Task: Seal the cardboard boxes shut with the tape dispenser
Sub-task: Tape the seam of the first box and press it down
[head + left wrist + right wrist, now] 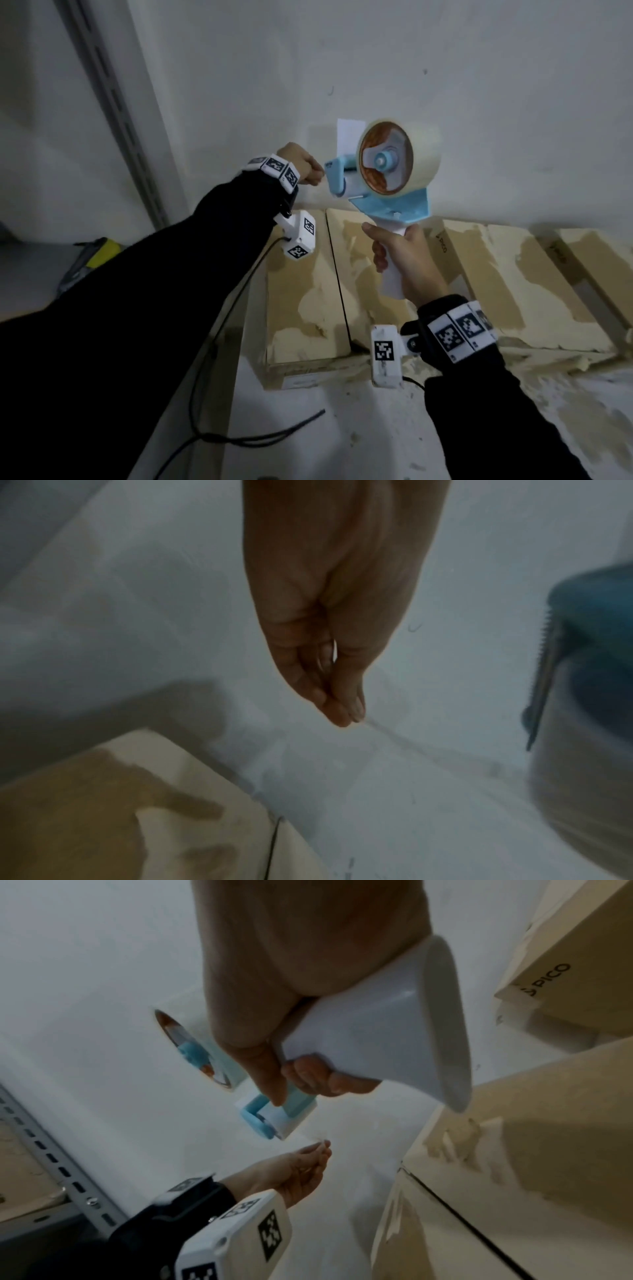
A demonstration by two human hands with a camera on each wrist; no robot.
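My right hand grips the white handle of the blue tape dispenser and holds it up in front of the white wall. A roll of clear tape sits on it. Just left of the dispenser's front, my left hand has thumb and fingertips pressed together, pinching the loose tape end. Below both hands lies a cardboard box with torn, patchy flaps and a dark centre seam. The dispenser's serrated blade shows at the right of the left wrist view.
More cardboard boxes line the wall to the right, one printed PICO. A slotted metal shelf upright stands at the left. A black cable loops over the pale floor. A yellow-and-black object lies at far left.
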